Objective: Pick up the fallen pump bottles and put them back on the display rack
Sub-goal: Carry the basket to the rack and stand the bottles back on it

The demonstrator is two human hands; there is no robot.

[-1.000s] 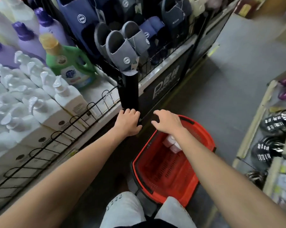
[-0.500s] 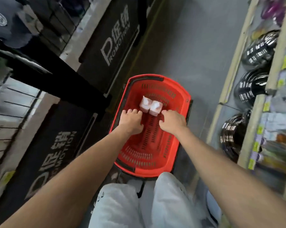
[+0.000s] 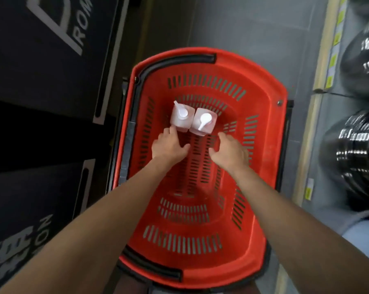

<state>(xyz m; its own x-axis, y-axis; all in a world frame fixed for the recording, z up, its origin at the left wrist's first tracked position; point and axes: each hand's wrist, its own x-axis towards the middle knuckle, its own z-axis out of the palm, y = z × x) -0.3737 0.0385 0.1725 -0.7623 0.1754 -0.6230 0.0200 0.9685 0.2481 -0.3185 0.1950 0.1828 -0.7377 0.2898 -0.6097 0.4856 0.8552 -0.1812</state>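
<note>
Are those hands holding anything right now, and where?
Nothing yet. Left hand and right hand are open inside the red basket, beside the left pump bottle and right pump bottle.

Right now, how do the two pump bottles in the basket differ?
The left bottle points its spout away from the person; the right bottle points it toward them. The left hand reaches the left bottle's edge; the right hand is apart from the right bottle. Both stand upright, side by side, in the red basket.

Pump bottles, 12 o'clock: labels hidden from above. Promotion panel, 11 o'clock: cut by top edge. Stacked goods, 3 o'clock: blurred.
</note>
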